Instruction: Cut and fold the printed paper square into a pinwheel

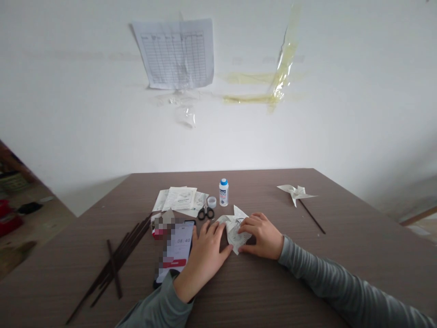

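Observation:
A printed-paper pinwheel (236, 231) lies on the table between my hands, its corners folded in toward the middle. My left hand (209, 250) rests at its left edge, fingers stretched out and apart, with the fingertips touching the paper. From the right, my right hand (262, 234) has its bent fingers closed on the pinwheel's folded paper, and these fingers cover part of it. Just behind the paper are black-handled scissors (206, 213), a small clear cap (211, 202) and a white bottle with a blue lid (223, 193).
A finished pinwheel (296, 193) on a brown stick lies at the right. Printed papers (179, 199) are stacked at the back left. A phone (180, 248) showing a timer lies beside my left hand, with several brown sticks (118, 262) farther left. The wall (218, 146) stands behind the table.

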Tool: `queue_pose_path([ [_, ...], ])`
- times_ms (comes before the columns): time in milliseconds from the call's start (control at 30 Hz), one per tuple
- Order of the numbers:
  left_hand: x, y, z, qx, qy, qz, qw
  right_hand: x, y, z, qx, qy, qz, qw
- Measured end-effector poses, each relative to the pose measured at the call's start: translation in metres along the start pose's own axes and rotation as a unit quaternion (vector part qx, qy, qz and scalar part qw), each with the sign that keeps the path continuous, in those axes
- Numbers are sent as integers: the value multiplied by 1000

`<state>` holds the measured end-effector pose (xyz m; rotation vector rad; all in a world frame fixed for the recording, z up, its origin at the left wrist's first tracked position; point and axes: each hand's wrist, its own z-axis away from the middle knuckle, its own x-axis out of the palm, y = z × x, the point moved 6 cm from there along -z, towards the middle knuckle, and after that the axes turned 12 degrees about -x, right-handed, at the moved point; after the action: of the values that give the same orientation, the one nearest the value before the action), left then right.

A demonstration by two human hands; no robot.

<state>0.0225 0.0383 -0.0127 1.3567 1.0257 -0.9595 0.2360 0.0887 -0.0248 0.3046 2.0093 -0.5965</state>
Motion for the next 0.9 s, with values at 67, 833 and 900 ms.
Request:
queue_pose_path([
  [67, 0, 0, 0, 5, 1, 4, 1000, 1, -3, -2, 16, -8, 11, 1000],
  [833, 11, -1, -9, 17, -2, -8, 1000, 11, 7, 2, 59, -3, 42, 997],
  [900, 11, -1, -9, 22, 2, -3, 1000, 11, 9, 1, 56, 2, 41, 998],
])
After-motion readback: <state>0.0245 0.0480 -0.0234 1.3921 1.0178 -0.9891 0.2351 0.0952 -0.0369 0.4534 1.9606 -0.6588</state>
